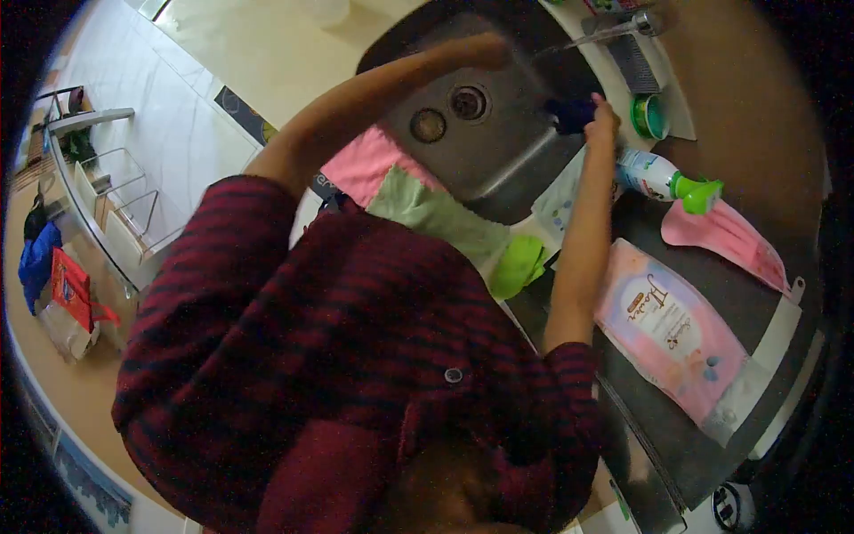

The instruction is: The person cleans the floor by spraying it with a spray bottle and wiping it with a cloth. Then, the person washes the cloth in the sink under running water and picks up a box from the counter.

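My right hand is closed on a dark blue item at the right side of the steel sink. It looks soft, like a cloth, but its exact kind is unclear. Over the far part of the basin, my left hand is smeared and dim, so its fingers cannot be made out. Beyond it, a tap reaches in from the right, with what looks like a thin stream of water. A drain and a round brownish disc show on the sink floor.
Pink cloth, pale green cloth and a bright green cloth lie along the near sink edge. Right of my right arm are a green-capped bottle, a green tub, a flat pink item and a pink pouch.
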Motion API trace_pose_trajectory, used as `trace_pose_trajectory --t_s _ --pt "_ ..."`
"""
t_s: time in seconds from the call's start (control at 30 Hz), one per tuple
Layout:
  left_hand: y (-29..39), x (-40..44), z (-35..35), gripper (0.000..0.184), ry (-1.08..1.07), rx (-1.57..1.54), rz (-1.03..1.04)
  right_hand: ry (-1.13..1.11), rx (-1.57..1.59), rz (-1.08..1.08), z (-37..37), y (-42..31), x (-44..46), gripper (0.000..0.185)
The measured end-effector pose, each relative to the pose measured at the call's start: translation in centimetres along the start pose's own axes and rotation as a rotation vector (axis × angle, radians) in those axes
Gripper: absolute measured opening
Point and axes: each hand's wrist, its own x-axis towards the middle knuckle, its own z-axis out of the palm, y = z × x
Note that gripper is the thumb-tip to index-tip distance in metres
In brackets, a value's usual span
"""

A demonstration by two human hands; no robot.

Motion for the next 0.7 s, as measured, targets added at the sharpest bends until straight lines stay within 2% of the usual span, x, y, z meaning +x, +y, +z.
trace_pose_trajectory --t_s 0.07,0.1,0.23,0.33,0.43,0.5,0.53,0.6,0.7 --pt "4.3 3.3 -7.4 0.023 -0.151 -0.284 -0.231 -0.199 -0.061 0.010 0.1 -1.5 -3.6 0.037" --pt "5.6 4.9 -9.1 0.024 -0.144 -0.361 -0.295 -0.299 -0.096 0.022 -0.4 -1.7 -4.8 0.040" --pt "6.8 6.9 -12.3 0.029 -0.082 -0.420 -0.295 -0.524 -0.169 -0.249 -1.8 -0.6 -6.3 0.047" --pt "5.9 6.4 -14.9 0.032 -0.199 -0.460 -0.189 -0.626 -0.282 -0.389 -1.6 -1.8 -7.8 0.042" --pt "2.2 4.7 -17.2 0.036 -0.457 -0.763 0.193 -0.797 -0.359 -0.368 -0.2 -3.1 -8.4 0.035" --pt "1.7 4.3 -16.5 0.039 -0.449 -0.951 0.164 -0.958 -0.321 -0.283 1.0 -3.8 -8.8 0.031" --pt "3.6 4.6 -14.1 0.040 -0.272 -0.830 -0.117 -0.860 -0.459 -0.435 1.6 -4.4 -9.1 0.029" --pt "5.7 3.6 -11.7 0.041 -0.069 -0.765 -0.360 -0.632 -0.724 -0.734 2.6 -6.4 -9.8 0.028" --pt "6.3 -1.7 -11.0 0.043 0.012 -0.973 -0.269 -0.688 -0.355 -0.888 2.3 -9.7 -11.6 0.030"
